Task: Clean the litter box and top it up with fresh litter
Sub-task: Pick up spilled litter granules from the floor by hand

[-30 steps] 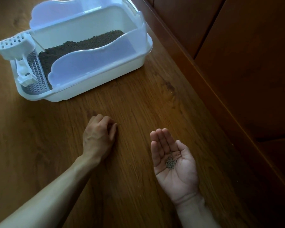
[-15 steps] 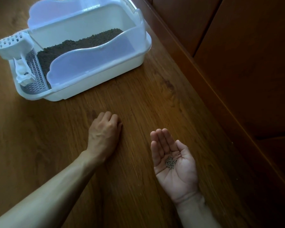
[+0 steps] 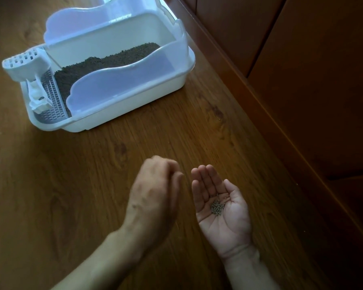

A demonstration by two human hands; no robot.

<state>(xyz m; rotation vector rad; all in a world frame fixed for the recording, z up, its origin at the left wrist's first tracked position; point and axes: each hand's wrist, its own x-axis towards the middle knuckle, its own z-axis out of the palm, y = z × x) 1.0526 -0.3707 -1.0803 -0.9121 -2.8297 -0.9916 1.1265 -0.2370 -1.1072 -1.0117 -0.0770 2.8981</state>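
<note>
Presently catalogued, one moment, head view.

Right hand (image 3: 222,208): palm up, grip wide and flat, fingers together and pointing away from the person. Carries a small heap of grey round litter pellets (image 3: 217,207) in the hollow of the palm; nothing is clasped.

Left hand (image 3: 155,193): back of the hand up, just beside the right hand on its left, apart from it. Fingers curled loosely and motion-blurred; whether this grip pinches anything cannot be told.

White plastic litter box with translucent pale-blue wavy splash walls (image 3: 122,84): stands on the brown wood-grain floor (image 3: 50,185), well ahead of both hands and to the left of the right hand's fingertips. Dark brown granular litter (image 3: 105,63) fills its main compartment.

White slotted plastic scoop (image 3: 27,63): at the box's left end, bowl up, handle running down toward the near corner, beside the grey perforated grate strip (image 3: 51,97) that edges the litter.

Dark reddish-brown wooden panelling (image 3: 302,80): runs diagonally along the right, beyond the right hand, meeting the floor at a raised skirting edge.
</note>
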